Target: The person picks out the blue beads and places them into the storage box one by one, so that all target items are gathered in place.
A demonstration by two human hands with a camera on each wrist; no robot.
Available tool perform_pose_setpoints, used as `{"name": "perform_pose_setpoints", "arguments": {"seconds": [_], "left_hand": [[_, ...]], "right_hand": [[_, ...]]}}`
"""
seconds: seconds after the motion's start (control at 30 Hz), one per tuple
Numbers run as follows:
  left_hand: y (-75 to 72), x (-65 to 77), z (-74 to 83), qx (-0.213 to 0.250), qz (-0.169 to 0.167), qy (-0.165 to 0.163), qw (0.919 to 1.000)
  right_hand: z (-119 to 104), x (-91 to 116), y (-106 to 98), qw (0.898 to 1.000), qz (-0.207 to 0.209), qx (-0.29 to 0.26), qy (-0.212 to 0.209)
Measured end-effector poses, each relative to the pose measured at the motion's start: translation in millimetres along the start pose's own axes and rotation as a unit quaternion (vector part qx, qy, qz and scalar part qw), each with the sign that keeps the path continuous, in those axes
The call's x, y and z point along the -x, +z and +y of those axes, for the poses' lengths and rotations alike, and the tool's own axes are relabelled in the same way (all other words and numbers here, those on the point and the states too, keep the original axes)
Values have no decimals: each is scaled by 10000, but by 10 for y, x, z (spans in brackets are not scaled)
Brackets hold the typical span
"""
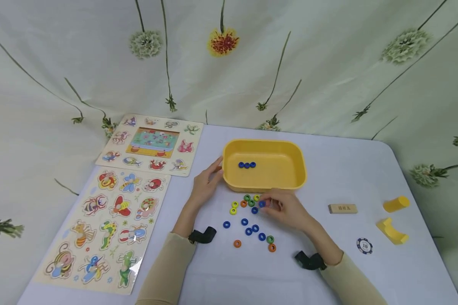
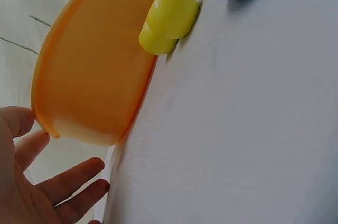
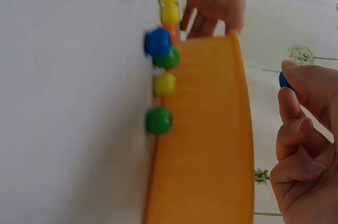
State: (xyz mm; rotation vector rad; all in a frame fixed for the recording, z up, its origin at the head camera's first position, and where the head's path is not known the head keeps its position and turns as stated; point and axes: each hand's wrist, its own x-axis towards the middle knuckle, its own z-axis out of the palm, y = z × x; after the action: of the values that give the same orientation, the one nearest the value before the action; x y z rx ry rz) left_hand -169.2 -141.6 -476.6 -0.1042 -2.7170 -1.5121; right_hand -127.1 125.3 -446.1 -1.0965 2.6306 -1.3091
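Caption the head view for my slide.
Right hand pinches a blue bead; three more blue beads lie in the yellow tray.

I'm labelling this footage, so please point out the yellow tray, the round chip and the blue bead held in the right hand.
Yellow tray (image 1: pixel 277 170), head view: bare part of its inside floor.
Round chip (image 1: pixel 364 246), head view: the printed 10 at its middle.
Blue bead (image 3: pixel 284 81), right wrist view: its exposed side.
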Motion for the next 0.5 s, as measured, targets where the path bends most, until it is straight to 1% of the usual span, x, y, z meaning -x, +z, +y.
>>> {"name": "perform_pose_setpoints", "arguments": {"seconds": [0.03,0.1,0.13,0.2,0.3,0.37,0.43,0.5], "left_hand": [[-3,0,-1,-7,16,29,10000],[-10,-1,-5,-15,35,85,10000],[-12,-1,-8,-18,40,96,9999],[-16,-1,-12,-7,14,86,10000],[-13,-2,-20,8,10,35,10000],[-9,-2,-24,14,12,27,10000],[-4,-3,-29,-1,15,46,10000],[-2,-3,-35,-29,19,68,10000]], "right_hand": [[-11,-92,-79,9999,86,55,-30],[13,-298,-212,9990,245,358,55],[52,-409,-262,9977,302,579,181],[163,-610,-318,9929,274,1001,589],[336,-854,-316,9803,-28,1406,1383],[416,-966,-288,9719,-257,1468,1821],[472,-1047,-253,9659,-406,1494,2077],[515,-1107,-217,9610,-527,1578,2210]]}}
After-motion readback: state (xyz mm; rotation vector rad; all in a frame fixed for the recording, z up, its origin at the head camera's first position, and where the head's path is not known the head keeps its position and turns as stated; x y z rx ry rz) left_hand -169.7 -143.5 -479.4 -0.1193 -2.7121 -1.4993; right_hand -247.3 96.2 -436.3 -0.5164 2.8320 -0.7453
